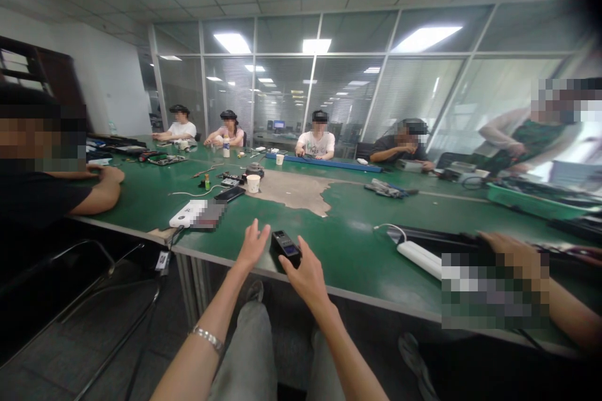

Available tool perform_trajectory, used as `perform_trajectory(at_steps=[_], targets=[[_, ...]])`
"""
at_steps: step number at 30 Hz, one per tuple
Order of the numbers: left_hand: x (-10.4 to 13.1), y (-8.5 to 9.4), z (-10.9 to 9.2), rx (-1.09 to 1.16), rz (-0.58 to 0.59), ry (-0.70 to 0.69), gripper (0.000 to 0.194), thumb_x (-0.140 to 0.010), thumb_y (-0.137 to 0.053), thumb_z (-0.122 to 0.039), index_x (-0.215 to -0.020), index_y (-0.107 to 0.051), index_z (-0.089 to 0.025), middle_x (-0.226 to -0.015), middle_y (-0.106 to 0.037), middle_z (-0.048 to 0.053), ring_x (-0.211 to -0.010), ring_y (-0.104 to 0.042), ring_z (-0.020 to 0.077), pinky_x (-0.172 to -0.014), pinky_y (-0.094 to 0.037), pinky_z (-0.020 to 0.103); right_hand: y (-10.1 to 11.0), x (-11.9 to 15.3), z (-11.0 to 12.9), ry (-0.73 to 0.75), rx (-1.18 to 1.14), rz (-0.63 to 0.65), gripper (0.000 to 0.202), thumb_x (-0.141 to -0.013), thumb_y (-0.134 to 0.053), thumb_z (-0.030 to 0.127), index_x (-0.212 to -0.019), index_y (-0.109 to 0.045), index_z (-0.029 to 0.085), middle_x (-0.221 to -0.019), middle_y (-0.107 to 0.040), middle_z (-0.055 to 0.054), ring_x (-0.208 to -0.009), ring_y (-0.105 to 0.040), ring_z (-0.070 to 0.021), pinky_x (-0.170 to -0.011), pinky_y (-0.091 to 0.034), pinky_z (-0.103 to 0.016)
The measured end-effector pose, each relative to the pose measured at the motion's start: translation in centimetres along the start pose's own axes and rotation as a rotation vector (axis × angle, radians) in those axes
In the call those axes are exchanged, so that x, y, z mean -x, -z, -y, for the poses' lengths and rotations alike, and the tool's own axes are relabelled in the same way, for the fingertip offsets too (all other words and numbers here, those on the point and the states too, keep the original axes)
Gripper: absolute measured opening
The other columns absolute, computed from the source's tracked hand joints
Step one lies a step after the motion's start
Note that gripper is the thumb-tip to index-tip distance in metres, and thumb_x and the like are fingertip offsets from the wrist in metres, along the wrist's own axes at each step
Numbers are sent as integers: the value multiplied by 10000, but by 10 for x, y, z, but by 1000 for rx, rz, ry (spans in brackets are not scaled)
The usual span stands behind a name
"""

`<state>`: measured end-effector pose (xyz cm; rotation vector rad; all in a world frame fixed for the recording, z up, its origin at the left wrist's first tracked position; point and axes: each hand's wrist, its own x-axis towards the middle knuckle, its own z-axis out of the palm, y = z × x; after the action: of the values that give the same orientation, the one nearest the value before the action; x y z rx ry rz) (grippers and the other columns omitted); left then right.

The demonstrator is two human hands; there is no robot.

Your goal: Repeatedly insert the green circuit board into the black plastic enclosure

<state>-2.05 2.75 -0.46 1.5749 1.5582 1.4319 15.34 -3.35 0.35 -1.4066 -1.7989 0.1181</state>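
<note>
A small black box-shaped device (286,247) with a little screen on its top face is at the table's near edge in front of me. My right hand (306,272) grips it at its near right side, the thumb by the near end and the fingers along the right. Just left of the device, my left hand (253,245) is open above the edge, its fingers apart and nothing in it. What kind of device it is, I cannot make out.
On the green table (348,263) lie a white power bank (188,213), a dark phone (230,193), a paper cup (253,184) and grey gloves (383,188). A white power strip (418,258) is at right, near another person's hand (512,257). Several people sit around.
</note>
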Motion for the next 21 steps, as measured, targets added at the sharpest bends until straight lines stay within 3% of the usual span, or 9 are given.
perform_trajectory(at_steps=[4,7,10,13,17,21], targets=[[1,10,-4,-60,-31,-158,672,-922,-421,-575,-1479,-327,-212,-1540,-326,116,-1456,-243,286,-1210,-152,456,-3,2,-6,-40,-38,22,666,-823,-611,431,-1378,-474,89,-1318,-588,-188,-1210,-567,-309,-1021,-439,-428],[5,11,-4,-81,-15,-221,604,-945,-387,-546,-1451,-379,-216,-1493,-402,107,-1430,-302,271,-1204,-183,459,-6,4,-6,-61,-74,15,581,-820,-603,391,-1335,-520,137,-1269,-624,-159,-1153,-596,-306,-987,-454,-437],[10,12,-2,-84,18,-256,598,-968,-336,-535,-1470,-336,-211,-1475,-423,120,-1386,-383,247,-1170,-272,447,-5,3,-4,-103,-176,-6,522,-786,-631,370,-1267,-573,175,-1177,-673,-126,-1094,-623,-299,-955,-469,-435],[17,15,-2,-92,107,-294,795,-897,-494,-584,-1521,-192,-195,-1502,-382,155,-1358,-427,267,-1133,-331,463,-2,-2,-1,-131,-256,-24,480,-780,-633,381,-1221,-599,195,-1131,-695,-101,-1068,-641,-281,-934,-487,-421],[31,16,-3,-198,187,-389,1144,-760,-651,-637,-1538,55,-185,-1566,-250,190,-1429,-307,318,-1151,-281,520,3,-15,3,-150,-344,-55,507,-791,-621,433,-1233,-585,187,-1162,-690,-97,-1037,-667,-251,-892,-524,-380],[41,14,-6,-359,189,-420,1345,-604,-741,-696,-1537,68,-162,-1581,-209,205,-1450,-241,364,-1161,-254,530,13,-34,-1,-154,-417,-78,546,-821,-584,493,-1269,-552,182,-1110,-712,-88,-959,-698,-217,-813,-556,-323]])
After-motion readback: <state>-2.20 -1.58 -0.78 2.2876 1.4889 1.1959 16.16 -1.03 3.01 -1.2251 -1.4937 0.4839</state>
